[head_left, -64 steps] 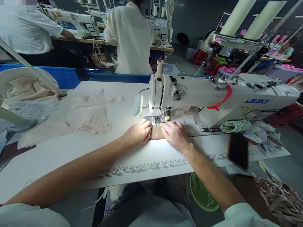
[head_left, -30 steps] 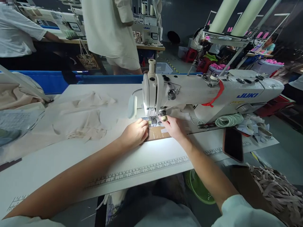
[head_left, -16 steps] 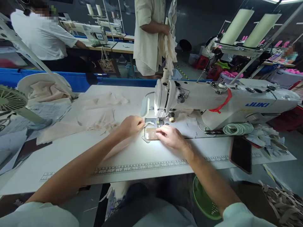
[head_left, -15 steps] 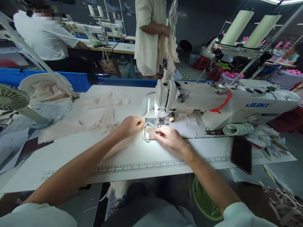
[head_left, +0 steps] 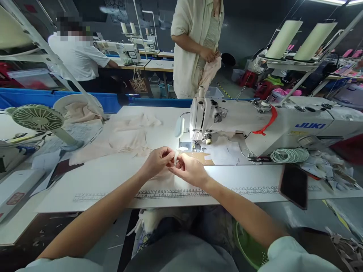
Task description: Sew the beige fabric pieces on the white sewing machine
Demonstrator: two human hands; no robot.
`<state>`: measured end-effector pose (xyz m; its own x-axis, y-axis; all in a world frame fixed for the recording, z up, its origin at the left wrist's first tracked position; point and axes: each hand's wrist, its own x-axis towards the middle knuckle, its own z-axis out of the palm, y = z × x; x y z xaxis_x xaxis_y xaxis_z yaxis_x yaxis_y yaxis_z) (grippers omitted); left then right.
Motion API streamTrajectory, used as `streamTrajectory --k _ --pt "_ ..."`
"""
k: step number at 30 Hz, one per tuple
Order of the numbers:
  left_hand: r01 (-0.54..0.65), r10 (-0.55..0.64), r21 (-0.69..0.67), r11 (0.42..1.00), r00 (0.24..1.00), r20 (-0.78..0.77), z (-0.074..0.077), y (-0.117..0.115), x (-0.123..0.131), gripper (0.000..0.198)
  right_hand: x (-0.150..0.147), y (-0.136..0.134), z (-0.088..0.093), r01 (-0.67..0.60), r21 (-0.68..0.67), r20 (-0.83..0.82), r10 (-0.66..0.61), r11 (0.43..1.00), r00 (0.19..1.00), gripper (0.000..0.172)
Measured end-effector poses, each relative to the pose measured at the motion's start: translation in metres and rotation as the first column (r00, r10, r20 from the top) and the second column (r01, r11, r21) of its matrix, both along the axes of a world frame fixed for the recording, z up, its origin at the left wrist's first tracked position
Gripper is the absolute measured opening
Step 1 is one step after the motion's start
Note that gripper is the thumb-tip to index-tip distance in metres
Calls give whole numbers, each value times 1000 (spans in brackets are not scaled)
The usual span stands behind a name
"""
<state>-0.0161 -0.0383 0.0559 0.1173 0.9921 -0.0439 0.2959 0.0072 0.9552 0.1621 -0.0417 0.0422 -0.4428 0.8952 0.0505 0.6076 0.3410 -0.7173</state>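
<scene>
My left hand (head_left: 159,160) and my right hand (head_left: 190,169) come together in front of the sewing machine, fingers pinched on a narrow pale fabric strip (head_left: 177,154) held between them. Some thin pale fabric (head_left: 163,177) hangs below my left hand onto the table. Just behind my right hand stands the needle area of the white sewing machine (head_left: 195,141), with a tan patch (head_left: 202,158) on its bed. More sheer beige fabric pieces (head_left: 127,139) lie spread to the left. My fingers hide part of the strip.
A phone (head_left: 293,187), a coil of pale cord (head_left: 289,155) and paper scraps lie right. At left stand a green fan (head_left: 39,117) and a bowl (head_left: 81,107) of fabric. A ruler scale (head_left: 181,193) runs along the table front. A person (head_left: 195,49) stands behind, holding cloth.
My hands have drawn together, away from the needle area and slightly toward me, with the strip now between them. The view has shifted left. The standing person has turned and moved the cloth.
</scene>
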Motion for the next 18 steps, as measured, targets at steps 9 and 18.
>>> streamTrajectory --k 9,18 --pt "239 -96 315 918 907 -411 -15 -23 -9 34 6 10 -19 31 -190 -414 -109 981 904 9" --pt "-56 65 47 997 973 -223 -6 -47 -56 47 38 18 -8 -76 -337 -458 -92 939 884 33"
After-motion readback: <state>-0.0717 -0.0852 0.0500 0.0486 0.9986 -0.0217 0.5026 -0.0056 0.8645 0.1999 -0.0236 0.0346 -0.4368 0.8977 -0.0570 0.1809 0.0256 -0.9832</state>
